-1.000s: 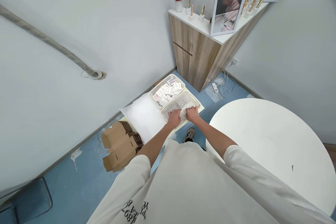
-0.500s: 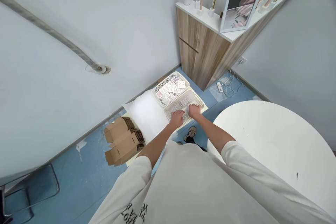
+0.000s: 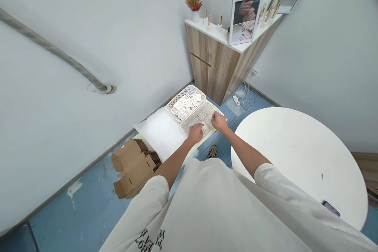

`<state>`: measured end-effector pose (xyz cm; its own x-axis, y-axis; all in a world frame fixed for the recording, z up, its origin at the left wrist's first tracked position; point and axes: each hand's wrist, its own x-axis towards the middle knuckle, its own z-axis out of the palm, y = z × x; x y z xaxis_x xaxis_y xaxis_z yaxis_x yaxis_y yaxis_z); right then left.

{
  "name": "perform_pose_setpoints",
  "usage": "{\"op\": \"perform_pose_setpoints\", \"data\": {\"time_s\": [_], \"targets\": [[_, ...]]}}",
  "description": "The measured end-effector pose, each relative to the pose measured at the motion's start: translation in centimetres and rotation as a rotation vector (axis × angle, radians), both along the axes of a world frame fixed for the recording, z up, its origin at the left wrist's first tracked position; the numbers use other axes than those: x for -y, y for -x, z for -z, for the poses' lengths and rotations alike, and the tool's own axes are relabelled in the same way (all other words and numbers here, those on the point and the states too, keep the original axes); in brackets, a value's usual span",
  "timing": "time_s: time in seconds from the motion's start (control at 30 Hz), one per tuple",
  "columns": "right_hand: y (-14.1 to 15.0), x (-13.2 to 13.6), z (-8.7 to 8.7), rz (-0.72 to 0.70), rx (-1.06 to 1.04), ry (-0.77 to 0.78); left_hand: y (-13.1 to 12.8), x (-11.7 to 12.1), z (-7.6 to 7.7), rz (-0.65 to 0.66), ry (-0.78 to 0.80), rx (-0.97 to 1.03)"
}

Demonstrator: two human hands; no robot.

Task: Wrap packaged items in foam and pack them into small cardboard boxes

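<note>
My left hand (image 3: 196, 132) is over the near edge of a shallow pale basket (image 3: 183, 126), its fingers closed together and pointing right. Whatever it may hold is too small to name. Bent into a pinch, my right hand (image 3: 218, 121) hovers at the basket's right side; its fingertips hide what they may grip. Small clear plastic pieces (image 3: 201, 116) lie inside this basket. Directly behind stands a white perforated basket (image 3: 171, 106) with several white printed packets (image 3: 186, 103).
Left of the baskets lies a white sheet (image 3: 161, 132), then folded cardboard boxes (image 3: 134, 171). A round white table (image 3: 295, 153) stands at right, with a phone (image 3: 331, 208) near its edge. Behind are a wood-grain cabinet (image 3: 215, 63), a power strip (image 3: 236, 100) and cables.
The camera view has shifted, bringing the phone into sight. My right hand has lifted slightly away from the basket's contents and farther from my left hand, which stays low over the basket.
</note>
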<state>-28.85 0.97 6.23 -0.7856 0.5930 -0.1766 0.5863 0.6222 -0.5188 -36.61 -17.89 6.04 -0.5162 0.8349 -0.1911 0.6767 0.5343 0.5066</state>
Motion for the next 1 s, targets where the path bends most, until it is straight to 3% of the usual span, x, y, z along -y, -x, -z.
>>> {"op": "perform_pose_setpoints", "data": {"time_s": [0.13,0.27,0.63,0.83,1.0], "targets": [[-4.8,0.0,-0.8,0.233,-0.221,0.153,-1.9,0.8,-0.9,0.045,-0.11,0.002],[-10.8,1.8,-1.0,0.422,-0.272,0.237,-5.3,1.8,-1.4,0.134,-0.162,0.037],[-26.9,9.4,-0.5,0.684,-0.24,0.316,-16.4,3.7,-0.8,0.439,-0.081,0.189],[-32.8,10.4,-0.8,0.765,-0.201,0.343,-20.4,1.8,-0.8,0.549,-0.036,0.214],[-38.1,9.8,0.3,0.856,-0.188,0.337,-24.7,-1.3,0.2,0.64,-0.002,0.244]]}}
